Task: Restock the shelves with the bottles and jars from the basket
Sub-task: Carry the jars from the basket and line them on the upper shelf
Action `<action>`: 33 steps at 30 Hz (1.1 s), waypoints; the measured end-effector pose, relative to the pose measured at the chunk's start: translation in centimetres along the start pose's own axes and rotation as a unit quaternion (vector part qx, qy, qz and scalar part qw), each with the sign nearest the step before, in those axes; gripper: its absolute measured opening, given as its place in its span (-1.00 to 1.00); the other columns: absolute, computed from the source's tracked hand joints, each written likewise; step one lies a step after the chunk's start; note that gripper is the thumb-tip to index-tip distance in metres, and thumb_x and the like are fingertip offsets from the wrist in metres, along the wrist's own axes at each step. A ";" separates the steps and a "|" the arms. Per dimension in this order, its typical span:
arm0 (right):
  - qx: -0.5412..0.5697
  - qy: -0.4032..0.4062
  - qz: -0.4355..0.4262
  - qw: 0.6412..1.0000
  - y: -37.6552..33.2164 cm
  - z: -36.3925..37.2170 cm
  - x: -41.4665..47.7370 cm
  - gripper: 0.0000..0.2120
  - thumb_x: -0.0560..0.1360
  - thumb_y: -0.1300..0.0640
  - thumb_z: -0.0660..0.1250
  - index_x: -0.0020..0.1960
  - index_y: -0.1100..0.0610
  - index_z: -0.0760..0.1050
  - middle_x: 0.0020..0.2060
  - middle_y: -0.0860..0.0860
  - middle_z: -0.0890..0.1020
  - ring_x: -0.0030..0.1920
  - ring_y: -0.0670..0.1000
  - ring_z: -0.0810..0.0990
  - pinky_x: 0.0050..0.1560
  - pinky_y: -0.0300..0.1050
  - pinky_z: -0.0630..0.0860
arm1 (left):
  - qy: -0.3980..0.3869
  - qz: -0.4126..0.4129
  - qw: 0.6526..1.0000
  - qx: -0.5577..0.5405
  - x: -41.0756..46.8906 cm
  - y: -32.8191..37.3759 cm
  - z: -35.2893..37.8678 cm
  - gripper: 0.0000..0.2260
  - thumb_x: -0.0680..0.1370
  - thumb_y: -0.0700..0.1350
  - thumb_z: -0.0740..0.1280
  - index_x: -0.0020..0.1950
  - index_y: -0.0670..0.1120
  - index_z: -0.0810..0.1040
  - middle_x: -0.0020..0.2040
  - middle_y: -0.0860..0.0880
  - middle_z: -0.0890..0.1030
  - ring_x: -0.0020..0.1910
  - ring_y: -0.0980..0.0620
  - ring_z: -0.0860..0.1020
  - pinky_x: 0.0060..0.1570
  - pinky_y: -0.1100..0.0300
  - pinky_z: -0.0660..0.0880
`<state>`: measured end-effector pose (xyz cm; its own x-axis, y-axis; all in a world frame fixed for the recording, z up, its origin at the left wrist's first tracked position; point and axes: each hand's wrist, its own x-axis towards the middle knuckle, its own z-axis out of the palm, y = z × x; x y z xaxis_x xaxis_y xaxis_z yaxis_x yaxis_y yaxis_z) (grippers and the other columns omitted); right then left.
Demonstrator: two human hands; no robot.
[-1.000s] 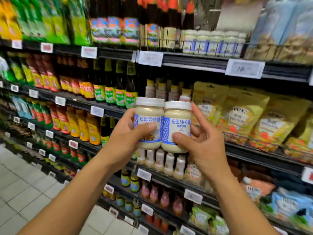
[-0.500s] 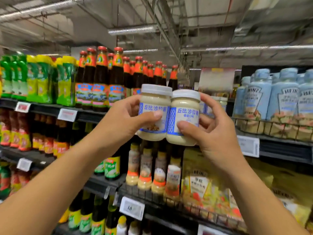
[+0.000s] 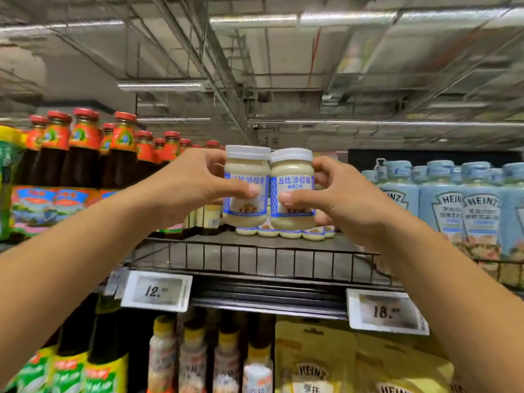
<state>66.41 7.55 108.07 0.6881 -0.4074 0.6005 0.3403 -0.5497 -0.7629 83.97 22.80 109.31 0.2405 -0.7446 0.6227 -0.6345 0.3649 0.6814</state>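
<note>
I hold two white-lidded jars of creamy dressing with blue-and-white labels, side by side and touching. My left hand [image 3: 195, 182] grips the left jar [image 3: 246, 168]. My right hand [image 3: 340, 199] grips the right jar [image 3: 292, 171]. Both jars hang upright just above the top shelf [image 3: 255, 245], over its front part. Behind and below them a row of matching jars [image 3: 280, 232] stands on that shelf, mostly hidden. The basket is out of view.
A low wire rail [image 3: 255, 260] runs along the shelf's front edge. Dark red-capped sauce bottles [image 3: 85, 154] stand to the left, pale blue Heinz bottles [image 3: 453, 205] to the right. Price tags [image 3: 157, 290] hang below, above a lower shelf of bottles and yellow pouches [image 3: 317, 361].
Both hands have lifted the jars from the middle shelves up to the top shelf level. My view tilted upward with them, now showing the ceiling.
</note>
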 end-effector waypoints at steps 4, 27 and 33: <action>-0.054 0.009 0.029 0.998 1.1 0.2 1.5 -0.50 0.31 0.24 0.61 0.18 0.12 0.51 -0.10 0.01 0.76 -0.19 -0.05 0.74 -0.41 -0.27 0.54 | -0.040 -0.021 0.998 0.046 2.1 -1.9 -1.2 -0.52 0.22 0.01 0.59 0.13 0.02 0.69 0.02 0.03 0.73 0.06 0.09 0.68 0.03 0.14 0.56; -0.271 0.002 0.178 0.946 4.7 2.2 4.6 -0.11 -0.09 -0.12 0.70 0.12 0.00 0.35 0.00 0.04 0.66 -0.03 0.02 0.70 -0.22 -0.10 0.65 | -0.191 -0.145 0.968 0.069 5.8 -8.1 -1.7 -0.64 0.40 -0.22 0.57 0.16 -0.06 0.61 -0.02 0.01 0.73 -0.08 0.12 0.70 -0.14 0.22 0.63; -0.275 -0.001 0.177 0.945 4.7 2.1 4.3 -0.11 -0.07 -0.13 0.69 0.14 -0.01 0.35 0.00 0.03 0.67 -0.01 0.02 0.70 -0.09 0.07 0.70 | -0.134 -0.103 0.969 0.181 5.9 -8.1 -2.3 -0.22 0.25 -0.01 0.66 0.34 0.21 0.31 0.06 0.01 0.61 -0.02 -0.01 0.65 -0.05 0.05 0.66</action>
<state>72.29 4.79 106.57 0.6971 -0.6363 0.3304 -0.2962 -0.6753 -0.6754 92.17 16.72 108.37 0.2207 -0.9165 0.3336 -0.8208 0.0102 0.5711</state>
